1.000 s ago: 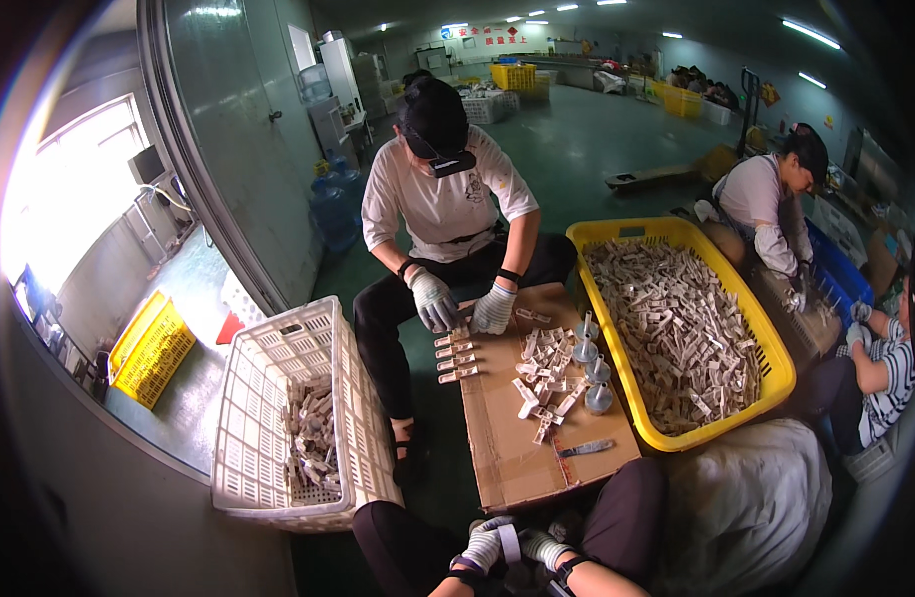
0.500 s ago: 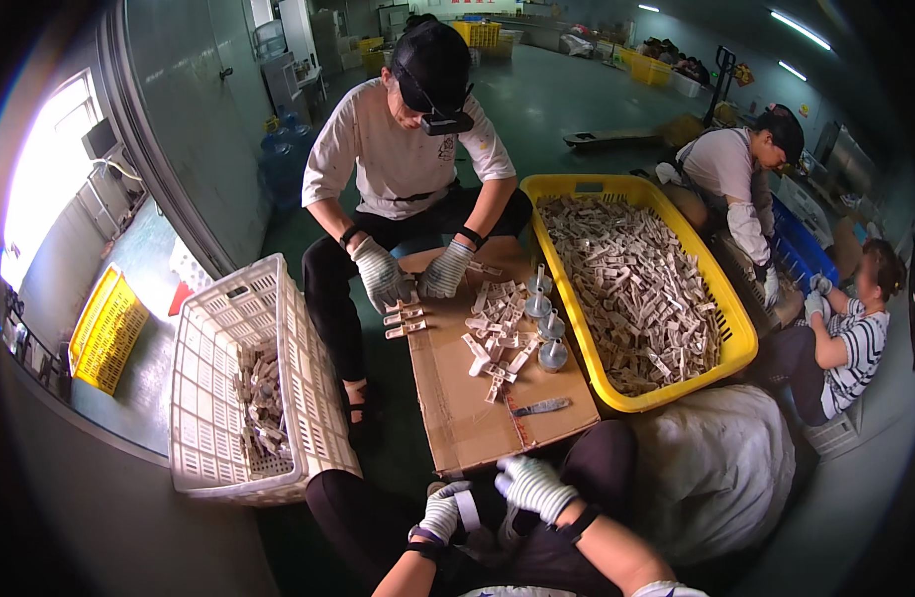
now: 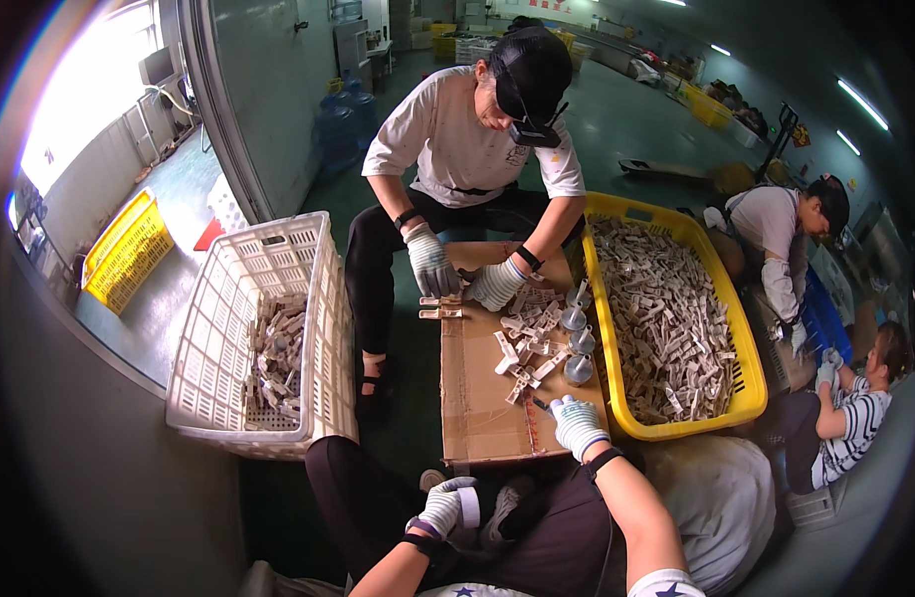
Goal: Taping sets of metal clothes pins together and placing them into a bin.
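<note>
My left hand (image 3: pixel 441 507), in a striped glove, is closed around a white, band-like piece (image 3: pixel 468 506) low over my lap. My right hand (image 3: pixel 580 427), gloved the same way, reaches over the near right edge of a cardboard box (image 3: pixel 477 398). Its fingers are closed on a flat knife-like tool (image 3: pixel 542 404), whose dark end pokes out toward the left; the rest is hidden. Just beyond lie pale clip-like parts (image 3: pixel 522 363) in a loose heap. Several grey metal pieces with upright stems (image 3: pixel 579 370) stand beside them.
Opposite, a co-worker's gloved hands (image 3: pixel 467 279) handle clips at the box's far left edge. A white crate (image 3: pixel 313 398) stands left; a yellow crate (image 3: pixel 751 403) heaped with clips stands right. A pale sack (image 3: pixel 716 497) lies by my right leg. Two more people work at far right.
My right hand has moved up and forward from over my lap to the flat tool on the box and closed on it. The view has shifted, and the co-worker's hands have moved slightly.
</note>
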Demonstrator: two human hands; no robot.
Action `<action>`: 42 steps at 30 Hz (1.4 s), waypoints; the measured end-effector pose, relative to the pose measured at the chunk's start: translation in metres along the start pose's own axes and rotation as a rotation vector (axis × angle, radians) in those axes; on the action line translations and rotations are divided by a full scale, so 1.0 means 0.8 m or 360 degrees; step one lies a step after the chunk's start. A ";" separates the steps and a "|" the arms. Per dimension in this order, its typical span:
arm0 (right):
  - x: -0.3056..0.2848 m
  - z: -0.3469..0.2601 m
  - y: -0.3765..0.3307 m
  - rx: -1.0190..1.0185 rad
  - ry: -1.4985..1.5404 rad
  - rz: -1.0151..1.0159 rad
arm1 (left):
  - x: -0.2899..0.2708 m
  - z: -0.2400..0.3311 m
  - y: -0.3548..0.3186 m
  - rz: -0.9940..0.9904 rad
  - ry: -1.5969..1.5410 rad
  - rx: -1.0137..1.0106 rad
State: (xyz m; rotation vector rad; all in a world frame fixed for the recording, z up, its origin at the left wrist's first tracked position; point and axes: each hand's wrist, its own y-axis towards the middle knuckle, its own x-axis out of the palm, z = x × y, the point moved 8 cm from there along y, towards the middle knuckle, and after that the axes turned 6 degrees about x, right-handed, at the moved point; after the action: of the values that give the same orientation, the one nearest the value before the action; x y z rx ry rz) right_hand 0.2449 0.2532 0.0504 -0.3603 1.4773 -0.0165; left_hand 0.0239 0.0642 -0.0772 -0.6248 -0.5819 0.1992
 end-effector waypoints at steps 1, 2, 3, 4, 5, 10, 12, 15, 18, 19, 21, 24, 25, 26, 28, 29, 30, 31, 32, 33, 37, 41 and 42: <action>0.000 -0.003 0.001 0.0034 -0.0044 -0.0006 | -0.004 0.000 0.000 0.0011 0.0036 0.0002; -0.002 -0.002 0.003 0.0072 -0.0090 -0.0009 | -0.003 0.001 0.000 0.0012 0.0023 0.0004; 0.000 0.001 0.006 0.0066 -0.0101 -0.0010 | -0.001 0.003 0.000 0.0002 0.0031 0.0010; 0.006 0.008 0.009 0.0100 -0.0044 -0.0029 | 0.001 0.003 0.000 -0.0008 0.0038 0.0016; 0.007 0.012 0.010 0.0135 0.0014 -0.0047 | 0.005 0.008 -0.003 -0.0008 0.0028 0.0018; 0.021 0.016 0.005 0.0199 0.0215 -0.0060 | 0.007 0.014 -0.009 0.0034 0.0000 -0.0055; 0.017 0.017 -0.001 0.0232 0.0446 0.0047 | 0.004 0.013 -0.008 0.0034 -0.0027 -0.0061; 0.033 0.032 -0.001 0.0283 0.0598 0.0255 | 0.006 0.011 -0.005 0.0011 -0.0059 -0.0077; 0.040 0.040 -0.007 0.0252 0.0711 0.0484 | 0.007 0.011 -0.004 0.0015 -0.0021 -0.0062; 0.043 0.044 -0.009 0.0283 0.0764 0.0529 | 0.006 0.011 -0.005 0.0024 0.0025 -0.0043; 0.043 0.047 -0.013 0.0346 0.0865 0.0616 | 0.002 0.008 -0.001 0.0022 0.0055 -0.0034; 0.042 0.051 -0.015 0.0379 0.0963 0.0650 | 0.001 0.008 0.000 0.0022 0.0116 -0.0018; 0.043 0.052 -0.015 0.0384 0.0970 0.0647 | 0.002 0.009 0.000 0.0026 0.0143 -0.0008; 0.042 0.052 -0.015 0.0367 0.1002 0.0660 | 0.002 0.010 -0.001 0.0030 0.0151 -0.0011; 0.042 0.054 -0.016 0.0352 0.1040 0.0670 | 0.004 0.012 -0.003 0.0009 0.0098 0.0006; 0.041 0.054 -0.016 0.0335 0.1122 0.0658 | 0.008 0.019 -0.008 0.0031 0.0160 -0.0007; 0.039 0.054 -0.016 0.0316 0.1203 0.0645 | 0.009 0.020 -0.010 0.0037 0.0162 -0.0008; 0.038 0.054 -0.019 0.0321 0.1217 0.0642 | 0.010 0.021 -0.012 0.0035 0.0210 -0.0004; 0.039 0.055 -0.020 0.0320 0.1220 0.0642 | 0.011 0.022 -0.014 0.0029 0.0258 0.0002; 0.039 0.057 -0.021 0.0321 0.1222 0.0652 | 0.012 0.022 -0.016 0.0031 0.0260 0.0003; 0.037 0.055 -0.024 0.0310 0.1208 0.0676 | 0.011 0.024 -0.020 -0.0012 0.0377 0.0173; 0.041 0.052 -0.027 0.0298 0.1175 0.0689 | 0.019 0.027 -0.024 -0.0057 0.0418 0.0255; 0.043 0.052 -0.030 0.0292 0.1228 0.0729 | 0.022 0.027 -0.026 -0.0067 0.0403 0.0229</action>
State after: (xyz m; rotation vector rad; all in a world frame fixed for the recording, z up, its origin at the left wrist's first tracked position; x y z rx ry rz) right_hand 0.2942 0.2319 0.0254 0.1723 2.2737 0.0837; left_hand 0.0258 0.0646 -0.0428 -0.4887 -0.3329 0.1186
